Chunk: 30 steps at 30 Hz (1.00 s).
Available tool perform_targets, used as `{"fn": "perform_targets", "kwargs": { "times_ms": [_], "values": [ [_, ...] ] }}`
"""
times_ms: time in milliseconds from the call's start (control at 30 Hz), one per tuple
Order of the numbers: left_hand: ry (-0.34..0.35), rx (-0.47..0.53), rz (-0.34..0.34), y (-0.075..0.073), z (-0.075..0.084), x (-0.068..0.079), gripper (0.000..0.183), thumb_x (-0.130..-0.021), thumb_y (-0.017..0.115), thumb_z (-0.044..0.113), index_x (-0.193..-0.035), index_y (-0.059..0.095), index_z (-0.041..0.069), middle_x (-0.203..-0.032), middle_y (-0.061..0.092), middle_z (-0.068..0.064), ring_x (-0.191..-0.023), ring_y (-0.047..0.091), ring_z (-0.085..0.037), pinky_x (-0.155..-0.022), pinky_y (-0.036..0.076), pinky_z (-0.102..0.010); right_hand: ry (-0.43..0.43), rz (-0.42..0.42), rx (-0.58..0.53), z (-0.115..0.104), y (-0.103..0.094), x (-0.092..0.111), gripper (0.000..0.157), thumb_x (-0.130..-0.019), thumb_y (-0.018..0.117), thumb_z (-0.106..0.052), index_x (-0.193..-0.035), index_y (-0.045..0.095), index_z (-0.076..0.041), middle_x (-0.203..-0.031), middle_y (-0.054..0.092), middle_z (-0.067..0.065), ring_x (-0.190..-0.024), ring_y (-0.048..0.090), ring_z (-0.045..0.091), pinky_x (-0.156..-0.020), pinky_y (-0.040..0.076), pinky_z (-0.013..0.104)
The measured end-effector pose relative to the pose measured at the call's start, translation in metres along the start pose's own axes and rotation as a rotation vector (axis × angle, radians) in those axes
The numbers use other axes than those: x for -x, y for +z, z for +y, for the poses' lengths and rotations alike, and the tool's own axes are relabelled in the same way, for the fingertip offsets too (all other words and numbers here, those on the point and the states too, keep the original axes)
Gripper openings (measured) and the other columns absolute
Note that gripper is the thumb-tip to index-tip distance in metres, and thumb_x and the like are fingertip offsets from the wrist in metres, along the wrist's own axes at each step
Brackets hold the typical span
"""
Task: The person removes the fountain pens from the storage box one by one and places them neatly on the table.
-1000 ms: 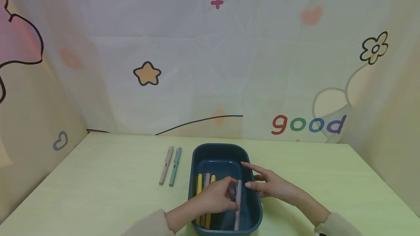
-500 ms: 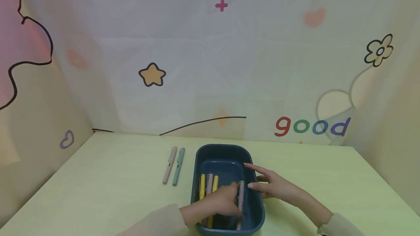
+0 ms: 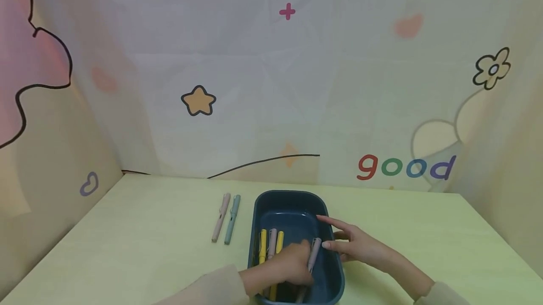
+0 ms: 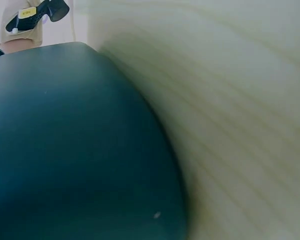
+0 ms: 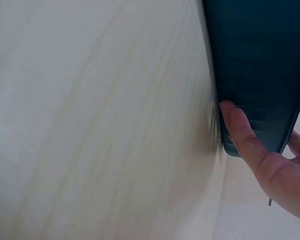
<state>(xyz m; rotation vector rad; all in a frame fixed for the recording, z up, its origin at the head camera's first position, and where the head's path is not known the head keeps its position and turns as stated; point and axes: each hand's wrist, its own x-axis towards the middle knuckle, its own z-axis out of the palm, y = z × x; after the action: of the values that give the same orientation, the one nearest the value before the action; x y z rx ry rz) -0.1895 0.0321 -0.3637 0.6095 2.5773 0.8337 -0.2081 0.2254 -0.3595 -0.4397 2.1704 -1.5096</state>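
Observation:
A deep dark-blue plastic bin stands on the table. Inside it, my left hand pinches a greyish-purple pen, which leans with its capped end up and to the right. The hand hides part of that pen. Left of the hand lie two yellow pens with a mauve pen between them, partly covered by the forearm. My right hand grips the bin's right wall, thumb and forefinger at the rim. In the right wrist view, other fingers lie against the outer wall.
A pale pink pen and a teal pen lie side by side on the table, left of the bin. A printed cloth backdrop rises behind the table. The bin's outer wall fills much of the left wrist view.
My left hand has closed on the greyish-purple pen, which has turned from nearly straight to a rightward slant. The right hand stays at the rim. The head view has shifted slightly.

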Motion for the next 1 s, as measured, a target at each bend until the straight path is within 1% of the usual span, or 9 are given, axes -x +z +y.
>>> {"fn": "perform_targets", "kwargs": {
  "times_ms": [167,300,433,567,667,800,867,1000],
  "values": [
    [-0.009,-0.038,-0.010,-0.001,0.001,0.001,0.046,-0.064,0.078,0.008,-0.101,0.051,-0.003,-0.071,0.050,-0.004,-0.059,0.050,-0.017,-0.050,0.042,-0.025,-0.020,-0.016,-0.009,0.000,0.000,0.000,0.070,-0.088,0.059,-0.025,-0.145,0.021,-0.010,-0.134,0.032,0.032,-0.109,0.051,0.031,-0.079,0.051,0.043],
    [0.022,-0.034,-0.014,-0.002,0.000,0.002,0.038,-0.065,0.077,0.008,-0.093,0.053,0.000,-0.069,0.050,-0.003,-0.058,0.050,-0.015,-0.049,0.041,-0.024,-0.008,-0.012,-0.013,0.001,-0.002,0.000,0.070,-0.088,0.060,-0.025,-0.145,0.021,-0.010,-0.134,0.032,0.032,-0.107,0.052,0.029,-0.079,0.052,0.042],
    [0.048,0.022,-0.010,-0.004,-0.002,0.005,0.031,-0.065,0.076,0.006,-0.086,0.053,0.002,-0.067,0.050,-0.002,-0.053,0.050,-0.014,-0.045,0.040,-0.023,-0.002,-0.011,-0.019,0.001,-0.002,0.000,0.070,-0.088,0.060,-0.025,-0.145,0.021,-0.011,-0.133,0.033,0.031,-0.107,0.052,0.029,-0.079,0.051,0.042],
    [0.047,0.098,-0.020,-0.007,-0.002,0.009,0.026,-0.066,0.073,0.001,-0.082,0.052,0.003,-0.064,0.051,-0.004,-0.044,0.052,-0.015,-0.039,0.041,-0.024,-0.002,-0.009,-0.021,0.001,0.000,0.001,0.070,-0.088,0.060,-0.025,-0.144,0.022,-0.010,-0.131,0.037,0.030,-0.105,0.052,0.028,-0.079,0.051,0.042],
    [0.017,0.150,-0.033,-0.012,0.000,0.013,0.030,-0.069,0.072,0.001,-0.093,0.055,0.000,-0.064,0.052,-0.005,-0.043,0.053,-0.016,-0.039,0.044,-0.025,-0.001,-0.007,-0.015,0.000,0.001,0.001,0.070,-0.088,0.060,-0.025,-0.144,0.021,-0.009,-0.131,0.037,0.030,-0.104,0.053,0.027,-0.079,0.051,0.042],
    [-0.001,0.220,-0.015,-0.019,0.001,0.018,0.048,-0.072,0.071,0.001,-0.115,0.051,-0.003,-0.066,0.054,-0.005,-0.045,0.056,-0.017,-0.041,0.048,-0.028,0.000,0.003,0.001,-0.001,0.002,0.001,0.070,-0.088,0.060,-0.026,-0.144,0.022,-0.009,-0.134,0.033,0.031,-0.108,0.051,0.030,-0.079,0.051,0.043],
    [0.013,0.243,0.004,-0.023,0.000,0.020,0.052,-0.072,0.071,0.001,-0.120,0.049,-0.003,-0.069,0.054,-0.005,-0.047,0.057,-0.017,-0.042,0.049,-0.028,-0.002,0.005,0.001,-0.001,0.002,0.001,0.070,-0.088,0.060,-0.025,-0.144,0.022,-0.009,-0.134,0.032,0.032,-0.109,0.051,0.031,-0.079,0.051,0.043],
    [0.028,0.283,0.034,-0.032,-0.004,0.023,0.056,-0.072,0.071,0.003,-0.123,0.047,-0.002,-0.078,0.056,-0.005,-0.052,0.058,-0.016,-0.044,0.050,-0.028,0.000,0.003,0.004,-0.001,0.001,0.000,0.070,-0.088,0.060,-0.025,-0.144,0.022,-0.009,-0.133,0.032,0.033,-0.105,0.053,0.029,-0.079,0.051,0.043]
  ]
}}
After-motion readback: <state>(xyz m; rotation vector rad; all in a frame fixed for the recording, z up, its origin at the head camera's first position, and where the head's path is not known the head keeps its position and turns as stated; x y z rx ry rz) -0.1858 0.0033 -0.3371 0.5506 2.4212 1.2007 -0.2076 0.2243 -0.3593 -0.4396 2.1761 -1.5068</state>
